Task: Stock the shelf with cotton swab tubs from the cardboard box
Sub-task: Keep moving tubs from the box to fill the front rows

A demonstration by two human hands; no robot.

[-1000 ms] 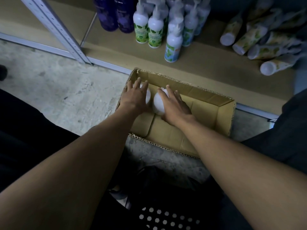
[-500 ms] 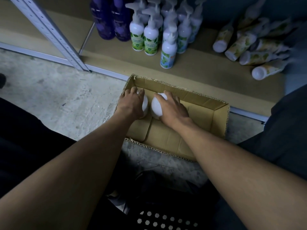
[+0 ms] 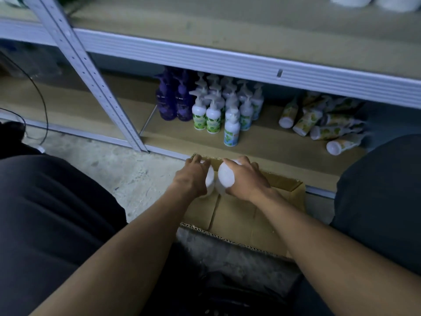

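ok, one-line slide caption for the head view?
Left hand and right hand each grip a white tub over the cardboard box.

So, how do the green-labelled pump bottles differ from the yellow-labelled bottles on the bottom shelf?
The green-labelled pump bottles stand upright; the yellow-labelled bottles lie on their sides. The pump bottles form a tight cluster beside the purple bottles, while the yellow-labelled ones are a loose pile further right. The pump bottles show white pump heads; the yellow-labelled ones show round white ends toward the camera. Both groups rest on the bottom shelf.
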